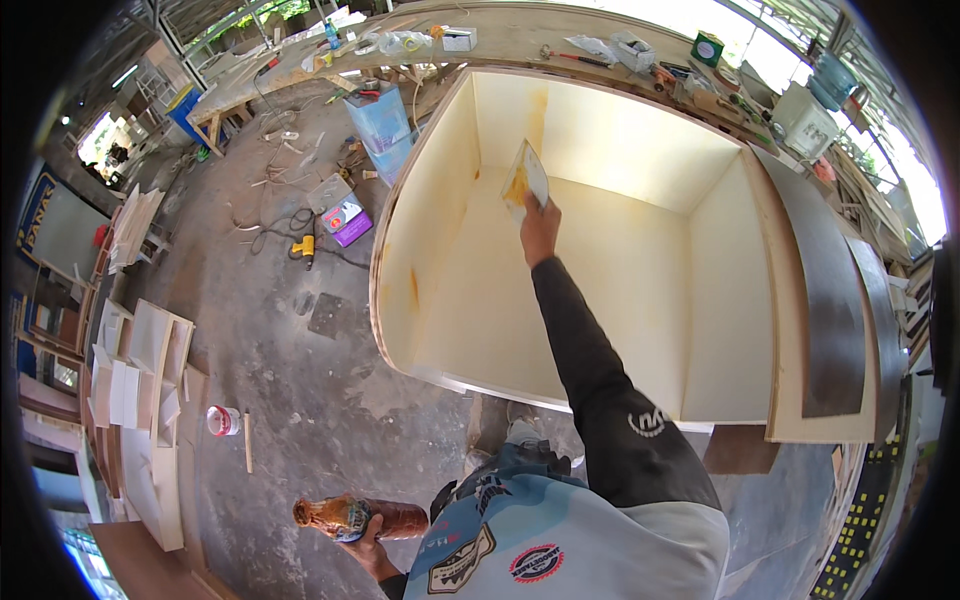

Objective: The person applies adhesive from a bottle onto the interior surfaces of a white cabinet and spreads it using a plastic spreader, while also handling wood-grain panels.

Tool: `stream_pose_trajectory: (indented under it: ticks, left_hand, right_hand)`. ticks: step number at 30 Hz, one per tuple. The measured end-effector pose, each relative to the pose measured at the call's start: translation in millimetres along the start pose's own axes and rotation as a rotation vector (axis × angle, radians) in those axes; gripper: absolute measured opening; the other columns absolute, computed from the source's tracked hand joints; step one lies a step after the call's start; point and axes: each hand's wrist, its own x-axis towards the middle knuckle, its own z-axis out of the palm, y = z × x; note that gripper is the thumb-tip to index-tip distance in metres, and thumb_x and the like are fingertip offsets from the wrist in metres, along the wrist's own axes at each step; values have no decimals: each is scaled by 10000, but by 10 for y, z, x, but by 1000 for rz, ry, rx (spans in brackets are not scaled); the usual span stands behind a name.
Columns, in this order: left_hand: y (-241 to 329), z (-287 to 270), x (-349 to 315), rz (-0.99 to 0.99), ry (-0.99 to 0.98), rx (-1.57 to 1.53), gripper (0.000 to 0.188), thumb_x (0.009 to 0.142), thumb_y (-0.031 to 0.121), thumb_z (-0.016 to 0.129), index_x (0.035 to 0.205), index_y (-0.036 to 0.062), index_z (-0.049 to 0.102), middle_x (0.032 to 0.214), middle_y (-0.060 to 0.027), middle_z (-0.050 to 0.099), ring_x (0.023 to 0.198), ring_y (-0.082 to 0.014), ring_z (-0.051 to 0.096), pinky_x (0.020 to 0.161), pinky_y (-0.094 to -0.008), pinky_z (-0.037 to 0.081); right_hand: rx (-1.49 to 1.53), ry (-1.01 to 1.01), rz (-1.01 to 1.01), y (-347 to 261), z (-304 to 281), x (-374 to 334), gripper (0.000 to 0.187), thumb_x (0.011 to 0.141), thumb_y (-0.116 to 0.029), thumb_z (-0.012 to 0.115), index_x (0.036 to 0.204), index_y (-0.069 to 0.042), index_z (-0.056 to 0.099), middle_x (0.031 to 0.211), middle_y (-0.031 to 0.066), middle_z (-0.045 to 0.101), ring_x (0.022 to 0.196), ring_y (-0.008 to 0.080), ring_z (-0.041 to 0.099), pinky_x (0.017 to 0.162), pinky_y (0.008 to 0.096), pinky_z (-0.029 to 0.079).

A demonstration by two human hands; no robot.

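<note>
My right hand (541, 230) reaches forward into a large cream-lined wooden cabinet box (735, 320). It grips a flat pale glue spreader (526, 178) with yellow-orange glue smeared on its face. Beyond the spreader, a yellowish streak of glue (538, 118) runs down the far inner wall near the left corner. An orange smear (414, 288) marks the left inner wall. Low at my left side, my left hand (366, 548) is wrapped round a bottle (402, 519) coated in reddish-brown glue, its mouth pointing left.
Behind the box stretches a long workbench (500, 20) strewn with tools. On the floor to the left are blue plastic bins (378, 122), a yellow power drill (303, 246) with its cord, and a small tub (223, 420). Dark curved panels (815, 300) lean at the box's right.
</note>
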Motion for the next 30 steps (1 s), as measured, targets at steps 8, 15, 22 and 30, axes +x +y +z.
stream_pose_trajectory:
  ticks: [8, 15, 22, 30]
  left_hand:
    - [319, 449, -62, 0, 195, 12, 948, 538, 33, 779, 1396, 2, 376, 1290, -155, 539, 1166, -298, 520, 1065, -388, 368]
    - [408, 689, -136, -55, 205, 19, 962, 526, 37, 792, 1395, 17, 379, 1226, -118, 546, 1120, -279, 528, 1036, -372, 388]
    - [217, 547, 105, -56, 46, 19, 881, 558, 12, 752, 1371, 8, 415, 1240, -122, 559, 1145, -285, 541, 1041, -358, 390]
    - [209, 501, 620, 0, -133, -1, 960, 554, 38, 807, 1396, 31, 348, 1249, -129, 548, 1159, -271, 535, 1042, -389, 398]
  right_hand:
    - [-102, -142, -113, 541, 863, 819, 319, 955, -151, 533, 1205, 39, 592, 1077, 263, 659, 1003, 389, 632, 875, 403, 468]
    - [-213, -177, -225, 872, 911, 861, 335, 952, -173, 564, 1217, 30, 589, 1077, 268, 656, 1021, 404, 624, 880, 414, 471]
    - [-226, -418, 12, 636, 608, 165, 287, 949, -237, 612, 957, 48, 637, 613, 74, 549, 581, 137, 455, 558, 361, 409]
    - [-152, -744, 470, -587, 114, -2134, 404, 948, -108, 570, 1345, -42, 528, 1091, 248, 664, 959, 260, 678, 815, 353, 496]
